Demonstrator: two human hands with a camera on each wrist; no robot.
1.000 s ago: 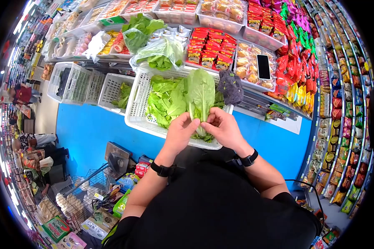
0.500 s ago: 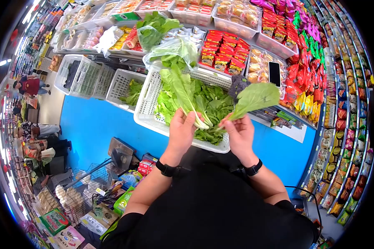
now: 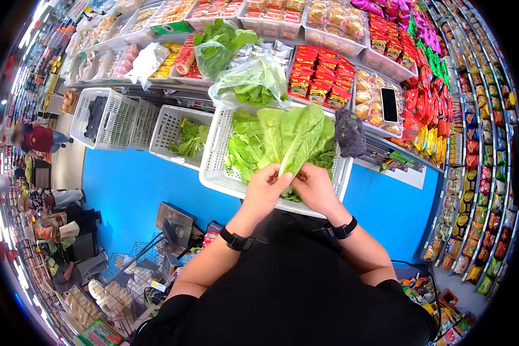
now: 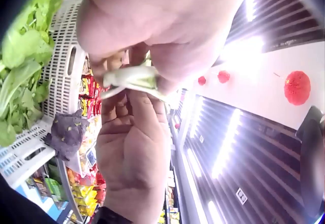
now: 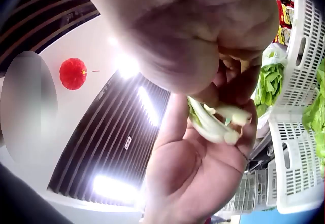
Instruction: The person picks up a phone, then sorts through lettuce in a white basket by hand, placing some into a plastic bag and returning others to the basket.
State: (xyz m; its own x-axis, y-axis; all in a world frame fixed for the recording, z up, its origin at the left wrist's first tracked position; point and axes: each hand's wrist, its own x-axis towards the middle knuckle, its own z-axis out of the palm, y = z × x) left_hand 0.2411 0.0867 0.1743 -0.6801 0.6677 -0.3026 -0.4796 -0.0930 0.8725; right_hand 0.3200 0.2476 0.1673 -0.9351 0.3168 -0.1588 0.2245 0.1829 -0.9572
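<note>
Both hands meet over the near side of a white plastic basket in the head view. My left hand grips a small bunch of leafy greens by the stems, its broad leaves fanned upward. At the same stems, my right hand pinches with thumb and fingers. Pale cut stem ends show between the two hands in the left wrist view. The right wrist view shows several white stem ends above the left palm. More loose greens lie in the basket under the held leaves.
A dark grey speckled cloth hangs on the basket's right rim. Bagged greens rest at its back edge. Snack trays and a phone are beyond. Another white crate stands left, and a wire cart is at lower left.
Half a second ago the hands were apart, the left with a few stalks, the right with one leaf. Now they are together, the leaves side by side in one bunch.
</note>
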